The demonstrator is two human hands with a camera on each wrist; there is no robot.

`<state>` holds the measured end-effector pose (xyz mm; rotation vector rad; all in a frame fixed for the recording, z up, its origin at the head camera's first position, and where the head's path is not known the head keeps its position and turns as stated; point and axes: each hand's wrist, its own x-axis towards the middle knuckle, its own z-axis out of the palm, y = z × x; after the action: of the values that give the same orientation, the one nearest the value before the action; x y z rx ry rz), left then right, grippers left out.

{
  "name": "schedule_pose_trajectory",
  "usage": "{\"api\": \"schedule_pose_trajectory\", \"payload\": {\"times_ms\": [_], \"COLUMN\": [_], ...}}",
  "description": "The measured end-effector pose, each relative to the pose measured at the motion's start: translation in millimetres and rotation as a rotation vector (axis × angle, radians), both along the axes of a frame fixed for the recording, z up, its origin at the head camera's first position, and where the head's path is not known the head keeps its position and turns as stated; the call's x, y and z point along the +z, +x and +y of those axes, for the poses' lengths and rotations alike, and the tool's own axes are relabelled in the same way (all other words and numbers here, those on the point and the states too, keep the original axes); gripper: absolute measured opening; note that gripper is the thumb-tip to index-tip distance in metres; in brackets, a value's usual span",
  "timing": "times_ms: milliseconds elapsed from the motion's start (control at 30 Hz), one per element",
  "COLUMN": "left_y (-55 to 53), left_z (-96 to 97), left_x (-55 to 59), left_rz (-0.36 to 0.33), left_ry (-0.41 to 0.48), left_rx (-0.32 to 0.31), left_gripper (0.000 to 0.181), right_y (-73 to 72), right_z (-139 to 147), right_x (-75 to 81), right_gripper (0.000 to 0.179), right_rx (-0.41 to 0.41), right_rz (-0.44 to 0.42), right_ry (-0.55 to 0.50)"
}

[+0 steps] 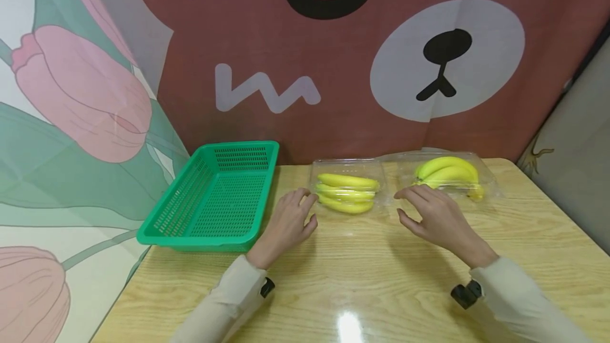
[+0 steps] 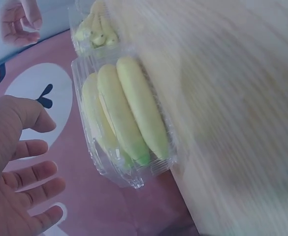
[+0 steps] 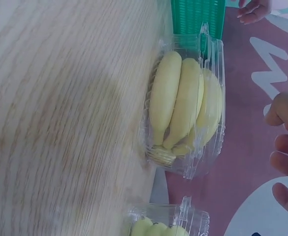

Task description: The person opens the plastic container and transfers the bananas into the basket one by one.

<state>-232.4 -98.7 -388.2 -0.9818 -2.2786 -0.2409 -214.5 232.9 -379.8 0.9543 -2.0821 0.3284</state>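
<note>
Holding both hands above the middle of the wooden table [image 1: 352,279], grasping nothing with either. Holding out the left hand [image 1: 287,218] just right of a green basket [image 1: 205,240] and beside the left edge of a clear plastic box [image 1: 350,166], with released, gently bent fingers, leaving a visible gap from the box in the left wrist view. Holding out the right hand [image 1: 440,218] near the space between that box and a second box [image 1: 405,169] farther right, with fingers also released and loosely curved, and showing a gap from both boxes in the right wrist view. Seeing yellow bananas [image 1: 347,193] lying side by side in the left box, toward the far edge of the table, and a curved banana bunch [image 1: 448,172] in the right box, just beyond the right hand. Wearing pale sleeves [image 1: 529,295] and small black devices [image 1: 467,294] at the wrists. Facing a reddish-brown cloth [image 1: 343,131] with cartoon shapes on the far side, and a tulip-patterned cloth [image 1: 90,99] on the left.
</note>
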Motion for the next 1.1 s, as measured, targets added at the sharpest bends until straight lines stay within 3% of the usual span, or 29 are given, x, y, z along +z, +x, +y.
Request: {"api": "schedule_pose_trajectory", "payload": {"times_ms": [533, 1100], "left_y": [-3.9, -12.4], "left_z": [6.9, 9.3], "left_x": [3.8, -0.9], "left_rz": [0.010, 0.004], "left_ry": [-0.065, -0.062], "left_rx": [0.070, 0.057], "left_gripper": [0.027, 0.016], "right_y": [-8.8, -21.0], "right_z": [0, -3], "right_x": [-4.9, -10.8], "right_gripper": [0.022, 0.019], "right_rx": [-0.004, -0.038], "right_rz": [-0.017, -0.070], "right_ry": [-0.007, 0.044]}}
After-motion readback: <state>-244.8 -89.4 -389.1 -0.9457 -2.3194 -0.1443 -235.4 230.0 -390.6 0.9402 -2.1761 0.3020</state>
